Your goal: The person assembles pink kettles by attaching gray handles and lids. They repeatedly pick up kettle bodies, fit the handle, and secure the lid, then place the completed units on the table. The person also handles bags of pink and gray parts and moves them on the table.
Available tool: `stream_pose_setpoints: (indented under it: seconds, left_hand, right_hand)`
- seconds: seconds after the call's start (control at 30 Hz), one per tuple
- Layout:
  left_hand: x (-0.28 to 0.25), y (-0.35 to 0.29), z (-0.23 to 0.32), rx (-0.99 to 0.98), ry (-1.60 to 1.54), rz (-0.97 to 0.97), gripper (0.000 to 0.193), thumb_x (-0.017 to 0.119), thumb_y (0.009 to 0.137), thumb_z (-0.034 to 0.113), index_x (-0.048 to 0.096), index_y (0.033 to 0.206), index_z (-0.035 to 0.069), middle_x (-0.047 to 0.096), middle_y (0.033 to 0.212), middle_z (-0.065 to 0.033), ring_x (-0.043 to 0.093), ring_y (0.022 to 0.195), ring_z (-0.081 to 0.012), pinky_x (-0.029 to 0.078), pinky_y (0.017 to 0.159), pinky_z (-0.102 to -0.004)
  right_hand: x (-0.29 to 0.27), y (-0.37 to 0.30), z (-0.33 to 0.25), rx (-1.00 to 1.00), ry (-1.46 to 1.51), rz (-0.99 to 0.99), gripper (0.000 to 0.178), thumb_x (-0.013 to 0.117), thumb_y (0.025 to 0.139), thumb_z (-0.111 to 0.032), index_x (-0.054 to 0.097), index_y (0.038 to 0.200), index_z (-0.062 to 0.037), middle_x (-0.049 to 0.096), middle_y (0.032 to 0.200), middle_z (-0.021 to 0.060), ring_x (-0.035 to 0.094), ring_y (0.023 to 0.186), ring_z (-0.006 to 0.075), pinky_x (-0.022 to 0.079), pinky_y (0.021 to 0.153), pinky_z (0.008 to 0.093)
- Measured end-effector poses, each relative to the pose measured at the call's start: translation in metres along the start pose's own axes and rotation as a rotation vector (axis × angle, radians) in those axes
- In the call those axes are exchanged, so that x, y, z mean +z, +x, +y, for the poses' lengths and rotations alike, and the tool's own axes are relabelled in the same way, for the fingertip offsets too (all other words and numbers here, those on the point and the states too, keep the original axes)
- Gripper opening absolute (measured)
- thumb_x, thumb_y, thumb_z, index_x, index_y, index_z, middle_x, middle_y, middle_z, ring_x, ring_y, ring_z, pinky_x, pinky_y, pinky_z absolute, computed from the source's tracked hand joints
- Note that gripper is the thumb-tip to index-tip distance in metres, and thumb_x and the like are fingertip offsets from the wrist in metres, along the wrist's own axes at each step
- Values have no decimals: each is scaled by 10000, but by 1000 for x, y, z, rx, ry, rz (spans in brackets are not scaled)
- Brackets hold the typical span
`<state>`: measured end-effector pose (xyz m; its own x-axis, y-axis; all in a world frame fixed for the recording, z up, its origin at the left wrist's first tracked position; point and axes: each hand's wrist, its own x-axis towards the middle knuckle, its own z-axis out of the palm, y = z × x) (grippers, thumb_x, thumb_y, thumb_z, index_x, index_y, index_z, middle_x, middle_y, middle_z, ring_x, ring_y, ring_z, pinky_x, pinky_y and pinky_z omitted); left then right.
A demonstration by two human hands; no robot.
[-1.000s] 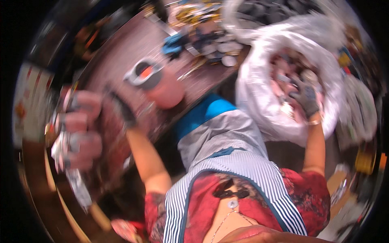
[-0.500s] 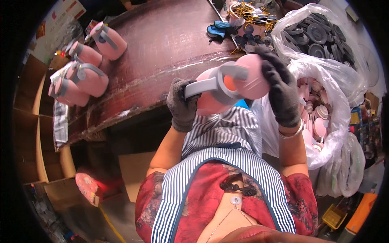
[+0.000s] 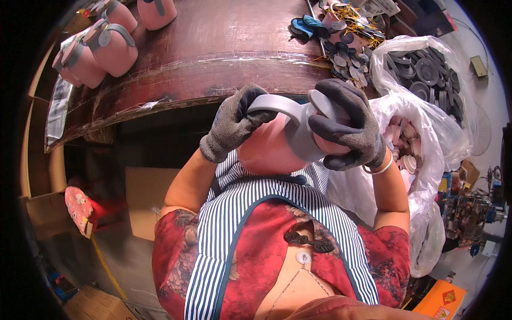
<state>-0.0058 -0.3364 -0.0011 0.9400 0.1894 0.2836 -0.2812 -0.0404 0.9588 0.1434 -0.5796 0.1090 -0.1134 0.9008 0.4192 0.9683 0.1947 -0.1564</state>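
Note:
Tilted on its side in front of my apron, a pink jug (image 3: 269,148) with a grey collar lies between my two gloved hands. My left hand (image 3: 234,124) is closed round its grey handle (image 3: 282,105). My right hand (image 3: 354,124) wraps over the mouth end, gripping the pink lid (image 3: 326,145), which sits against the collar with its grey lever (image 3: 323,104) showing between thumb and fingers. The palm hides most of the lid, so I cannot tell how tightly it sits.
Several pink jugs (image 3: 109,50) stand at the left of the dark red table (image 3: 213,40). Loose discs and yellow cords (image 3: 349,56) lie at its right. Beside it are plastic bags of grey lids (image 3: 425,74) and pink lids (image 3: 408,144). A cardboard box (image 3: 146,200) is below.
The lid, held apart by my right hand with the jug's orange inside showing, is now against the jug's mouth. My view has shifted, and the jug is nearer my body.

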Motion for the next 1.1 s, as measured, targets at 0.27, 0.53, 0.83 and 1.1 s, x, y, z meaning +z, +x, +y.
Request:
stream_pose_setpoints:
  seconds: [0.27,0.53,0.83,1.1]
  left_hand:
    - [36,-14,-4,-81,247,190,263,741,847,79,612,1070,26,642,914,-35,577,856,-94,491,786,-259]
    - [34,15,7,-78,220,-67,290,737,844,157,605,1074,40,642,932,-64,611,843,-141,493,779,-280]
    - [15,17,-1,-213,157,-246,359,750,869,151,586,1163,29,653,1039,-64,616,938,-134,507,861,-316]
    - [38,42,-20,-343,-120,-313,653,799,796,533,582,1139,21,611,960,-2,550,881,-87,476,773,-253]
  right_hand:
    - [32,7,-16,758,249,-66,803,666,885,-417,357,1526,-44,410,1503,243,398,1374,429,308,1153,464]
    - [15,-12,13,-100,66,-356,567,576,866,-469,611,1319,-129,511,1429,227,491,1322,433,392,1094,519]
    - [41,-62,17,471,406,20,826,499,951,-617,355,1530,-46,304,1590,219,284,1466,415,271,1181,499]
    - [28,-23,4,-86,247,-125,487,560,936,-407,609,1337,-135,498,1467,139,515,1296,380,363,1118,539]
